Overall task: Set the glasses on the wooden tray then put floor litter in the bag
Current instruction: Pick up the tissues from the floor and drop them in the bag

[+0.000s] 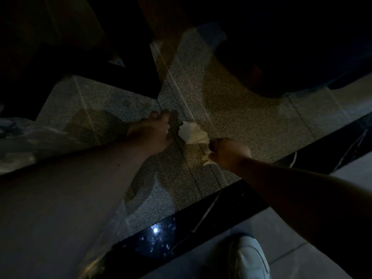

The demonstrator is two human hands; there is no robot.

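A crumpled white tissue (193, 132) is pinched at one end by the right hand (229, 153), low over the carpet (231, 117). The left hand (153, 133) is spread open just beside it. A clear bag (22, 137) is seen at the left.

no readable text, no labels, no brands, no numbers, scene dim and blurred

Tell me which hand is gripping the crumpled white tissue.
The right hand: it is closed around one end of the crumpled white tissue. The left hand lies beside it with fingers extended.
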